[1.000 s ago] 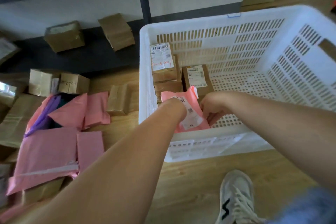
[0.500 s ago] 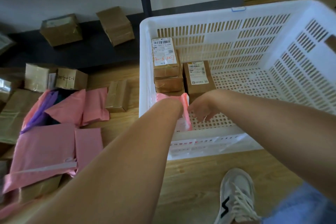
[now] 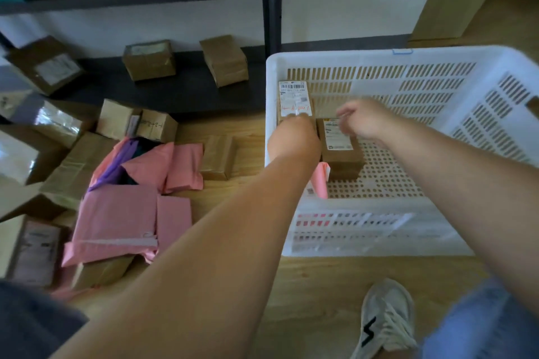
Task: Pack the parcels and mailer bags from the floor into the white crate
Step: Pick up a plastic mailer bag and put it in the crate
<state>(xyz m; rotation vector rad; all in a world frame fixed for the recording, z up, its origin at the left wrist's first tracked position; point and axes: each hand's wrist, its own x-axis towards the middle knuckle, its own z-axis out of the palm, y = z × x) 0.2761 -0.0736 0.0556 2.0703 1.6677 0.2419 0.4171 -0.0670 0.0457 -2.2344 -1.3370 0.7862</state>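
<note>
The white crate [image 3: 350, 53] stands on the wooden floor at the right. Inside it, a tall brown parcel [image 3: 293, 96] with a white label sits at the far left, and a lower labelled parcel [image 3: 341, 154] lies beside it. A pink mailer bag [image 3: 320, 183] stands on edge in the crate's near left corner, free of both hands. My left hand [image 3: 294, 128] reaches to the tall parcel, its fingers hidden behind my wrist. My right hand [image 3: 364, 122] hovers blurred over the lower parcel's label, fingers loosely curled and holding nothing.
Pink mailer bags [image 3: 116, 213] and several brown parcels lie in a heap on the floor at the left, one parcel [image 3: 217, 157] close to the crate. Two boxes [image 3: 148, 60] sit on the dark low shelf. My shoe [image 3: 385, 318] is just in front of the crate.
Both hands have let go of the pink mailer bag, which now stands on edge in the near left corner. The hands have moved farther in, to the two brown parcels.
</note>
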